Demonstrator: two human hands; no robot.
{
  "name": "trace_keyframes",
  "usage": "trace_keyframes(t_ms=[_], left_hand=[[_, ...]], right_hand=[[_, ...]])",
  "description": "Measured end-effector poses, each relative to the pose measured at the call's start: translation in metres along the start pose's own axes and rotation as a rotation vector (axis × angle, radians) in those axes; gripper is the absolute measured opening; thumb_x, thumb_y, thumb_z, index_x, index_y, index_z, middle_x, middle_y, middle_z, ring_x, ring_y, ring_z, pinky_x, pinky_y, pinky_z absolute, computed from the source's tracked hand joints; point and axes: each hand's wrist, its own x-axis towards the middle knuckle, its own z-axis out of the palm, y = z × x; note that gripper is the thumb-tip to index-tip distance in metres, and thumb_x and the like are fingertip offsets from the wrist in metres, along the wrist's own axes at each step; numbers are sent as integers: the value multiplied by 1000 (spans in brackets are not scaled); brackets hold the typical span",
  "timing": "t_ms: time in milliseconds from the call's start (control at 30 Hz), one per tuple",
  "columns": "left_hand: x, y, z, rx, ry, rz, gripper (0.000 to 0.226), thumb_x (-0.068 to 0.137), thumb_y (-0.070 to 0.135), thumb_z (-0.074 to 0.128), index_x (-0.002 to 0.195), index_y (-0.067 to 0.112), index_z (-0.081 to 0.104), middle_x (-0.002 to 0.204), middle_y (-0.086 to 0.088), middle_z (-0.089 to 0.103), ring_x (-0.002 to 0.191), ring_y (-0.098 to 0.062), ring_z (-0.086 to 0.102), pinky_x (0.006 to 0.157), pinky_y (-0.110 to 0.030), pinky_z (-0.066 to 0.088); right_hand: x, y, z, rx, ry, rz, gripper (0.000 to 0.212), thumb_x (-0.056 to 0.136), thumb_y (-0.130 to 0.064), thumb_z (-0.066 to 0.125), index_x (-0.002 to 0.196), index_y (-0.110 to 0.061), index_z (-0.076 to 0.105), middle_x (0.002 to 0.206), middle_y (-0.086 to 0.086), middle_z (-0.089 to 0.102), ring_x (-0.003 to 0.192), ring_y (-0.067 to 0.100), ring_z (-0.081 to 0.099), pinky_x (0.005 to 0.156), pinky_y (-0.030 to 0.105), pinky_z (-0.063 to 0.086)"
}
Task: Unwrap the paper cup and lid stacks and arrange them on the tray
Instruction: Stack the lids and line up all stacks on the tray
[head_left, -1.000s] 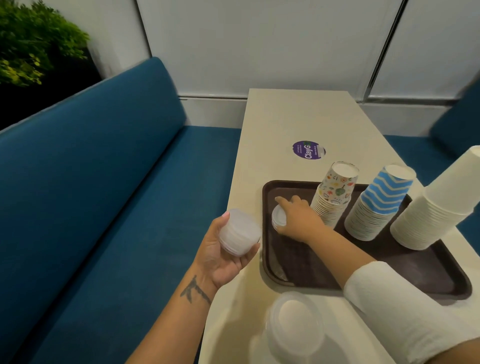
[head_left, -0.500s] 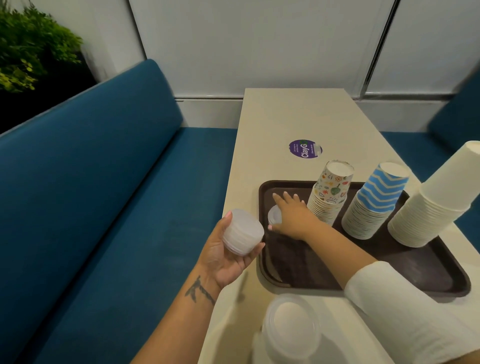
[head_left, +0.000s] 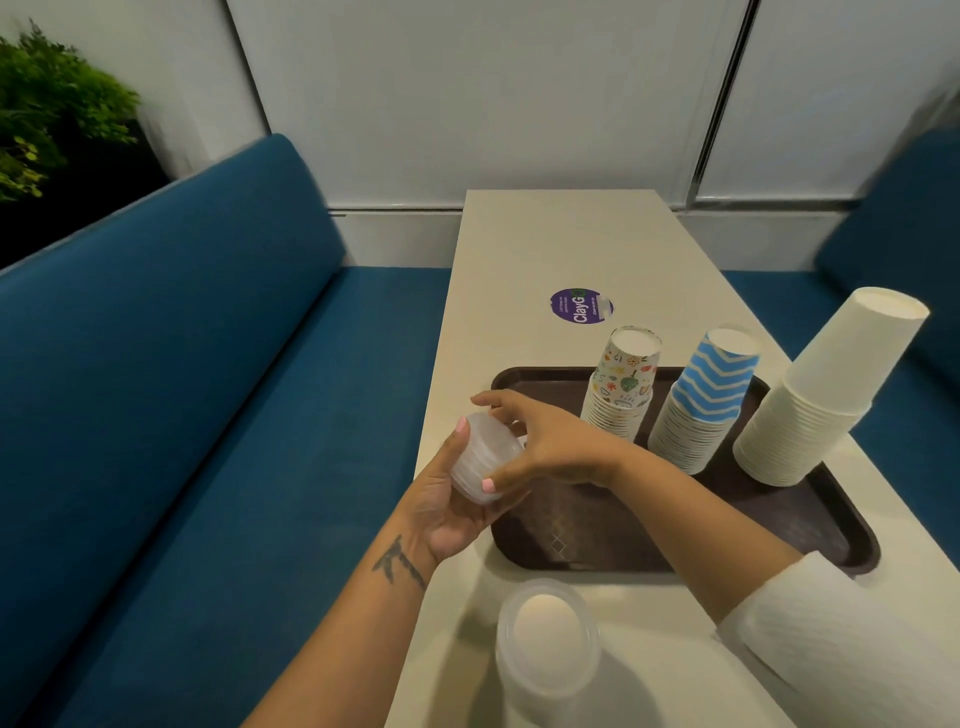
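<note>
A dark brown tray (head_left: 628, 530) lies on the beige table (head_left: 561, 244). Three upside-down cup stacks stand on it: a patterned stack (head_left: 621, 387), a blue zigzag stack (head_left: 706, 400) and a plain white stack (head_left: 821, 400). My left hand (head_left: 441, 514) holds a stack of small translucent lids (head_left: 480, 457) just off the tray's left edge. My right hand (head_left: 558, 447) reaches across the tray and grips the same lid stack, thumb below and fingers over the top. A larger lid stack (head_left: 545, 636) stands on the table in front of the tray.
A round purple sticker (head_left: 581, 306) is on the table beyond the tray. Blue bench seats run along the left (head_left: 182, 415) and the right (head_left: 904, 249). A white wall closes the far end, and a green plant (head_left: 47, 109) sits at the upper left.
My right hand left the tray's far-left corner and came over to the lid stack in my left hand. My left hand moved the stack slightly toward the tray.
</note>
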Motion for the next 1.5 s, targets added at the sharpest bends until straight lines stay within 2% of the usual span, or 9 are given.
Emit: trace_keyframes(t_ms=[133, 400, 667, 733, 833, 933, 1033, 1233, 1500], left_hand=[[3, -2, -2, -9, -21, -5, 64, 73, 49, 63, 123, 10, 57, 105, -17, 67, 99, -31, 66, 85, -48, 53], [-1, 0, -3, -36, -59, 21, 55, 76, 50, 56, 115, 11, 59, 95, -16, 72, 86, -30, 71, 80, -47, 54], [-1, 3, -11, -92, -3, -29, 61, 74, 53, 60, 118, 10, 57, 100, -16, 71, 86, -30, 69, 76, -46, 56], [0, 5, -15, -129, 55, -44, 65, 69, 52, 64, 116, 7, 56, 102, -15, 68, 91, -31, 66, 72, -46, 57], [0, 6, -23, -155, 128, -33, 67, 67, 50, 66, 118, 8, 54, 113, -16, 63, 97, -33, 63, 67, -48, 59], [0, 8, -28, -163, 142, -30, 68, 69, 50, 65, 121, 9, 53, 118, -16, 60, 101, -34, 62, 66, -48, 59], [-2, 9, -29, -170, 146, -26, 67, 68, 48, 65, 121, 9, 53, 117, -16, 60, 100, -34, 62, 68, -49, 58], [-4, 11, -31, -181, 144, -18, 67, 68, 48, 64, 121, 9, 52, 122, -16, 59, 102, -35, 62, 67, -48, 58], [-4, 10, -30, -189, 125, -22, 69, 68, 51, 63, 122, 9, 52, 126, -17, 59, 103, -36, 62, 68, -49, 58]], right_hand=[[-1, -1, 1, -32, 17, 1, 81, 73, -29, 82, 138, -36, 34, 129, -4, 46, 113, 17, 51, 99, 30, 48], [5, -4, 0, -3, 23, -6, 74, 76, -26, 79, 136, -33, 36, 127, -3, 46, 112, 18, 52, 93, 26, 50], [16, -2, -12, 43, 62, 8, 75, 71, -33, 79, 134, -30, 38, 129, 0, 47, 114, 18, 51, 90, 22, 46], [22, 1, -20, -25, 138, 9, 74, 75, -26, 78, 137, -31, 38, 136, -1, 44, 121, 19, 46, 96, 27, 42], [33, 11, -29, -292, 181, 36, 78, 74, -26, 76, 140, -35, 36, 135, -1, 43, 120, 21, 45, 92, 29, 41], [42, 21, -29, -551, 115, 115, 82, 71, -31, 77, 141, -36, 35, 129, 2, 41, 113, 24, 49, 90, 32, 47], [49, 33, -24, -717, 40, 168, 85, 71, -34, 78, 143, -32, 32, 133, 5, 39, 118, 28, 47, 94, 36, 48], [53, 48, -13, -777, 35, 201, 86, 74, -30, 78, 146, -29, 29, 143, 6, 35, 131, 30, 39, 105, 40, 38], [59, 52, -16, -774, -1, 240, 92, 76, -33, 77, 149, -29, 22, 152, 7, 30, 140, 32, 27, 117, 49, 16]])
